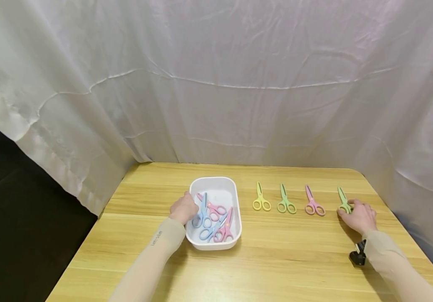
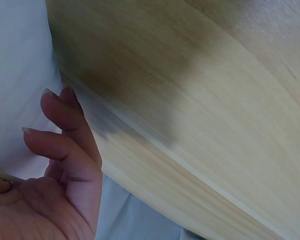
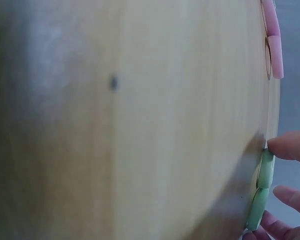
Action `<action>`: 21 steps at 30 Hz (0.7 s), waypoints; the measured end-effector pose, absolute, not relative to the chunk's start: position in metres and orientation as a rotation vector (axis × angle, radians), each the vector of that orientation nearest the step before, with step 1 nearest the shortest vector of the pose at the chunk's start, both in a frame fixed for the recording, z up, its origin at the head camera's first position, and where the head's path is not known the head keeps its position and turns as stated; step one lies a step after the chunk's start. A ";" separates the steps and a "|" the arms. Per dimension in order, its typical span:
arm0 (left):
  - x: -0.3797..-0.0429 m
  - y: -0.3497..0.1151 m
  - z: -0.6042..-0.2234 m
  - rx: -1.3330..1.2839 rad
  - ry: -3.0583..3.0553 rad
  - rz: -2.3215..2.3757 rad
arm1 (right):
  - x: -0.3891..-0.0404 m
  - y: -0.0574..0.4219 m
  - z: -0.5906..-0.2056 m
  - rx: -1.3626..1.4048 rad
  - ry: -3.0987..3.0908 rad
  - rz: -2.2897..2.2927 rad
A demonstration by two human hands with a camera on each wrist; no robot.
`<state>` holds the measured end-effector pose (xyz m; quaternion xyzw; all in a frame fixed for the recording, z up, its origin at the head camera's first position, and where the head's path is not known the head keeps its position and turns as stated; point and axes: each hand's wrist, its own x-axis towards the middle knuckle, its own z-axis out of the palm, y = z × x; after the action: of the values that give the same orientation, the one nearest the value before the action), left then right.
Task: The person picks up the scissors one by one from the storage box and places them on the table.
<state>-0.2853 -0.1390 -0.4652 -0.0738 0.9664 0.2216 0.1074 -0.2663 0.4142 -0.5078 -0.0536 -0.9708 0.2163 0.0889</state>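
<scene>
My left hand (image 1: 184,208) is at the left side of a white plastic bin (image 1: 213,247), gripping its rim. In the left wrist view its bent fingers (image 2: 65,150) lie against the bin's outer wall. Pink scissors (image 1: 228,226) and blue scissors (image 1: 203,212) lie jumbled inside. At the far right, my right hand (image 1: 360,216) holds the handle loops of green scissors (image 1: 342,195) lying on the table, blades pointing away. The right wrist view shows fingertips at both ends of the green handle (image 3: 265,170).
Yellow scissors (image 1: 259,197), another green pair (image 1: 285,199) and a pink pair (image 1: 313,201) lie in a spaced row between bin and right hand, blades away. The wooden table (image 1: 276,268) ends at a pale curtain (image 1: 239,117) behind.
</scene>
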 end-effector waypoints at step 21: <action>-0.285 -0.138 -0.464 -0.233 2.836 0.664 | -0.266 0.411 -0.506 -0.148 -2.877 0.636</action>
<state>-0.2846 -0.1383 -0.4643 -0.0792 0.9647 0.2259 0.1094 -0.2661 0.4114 -0.5064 -0.0500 -0.9707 0.2147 0.0954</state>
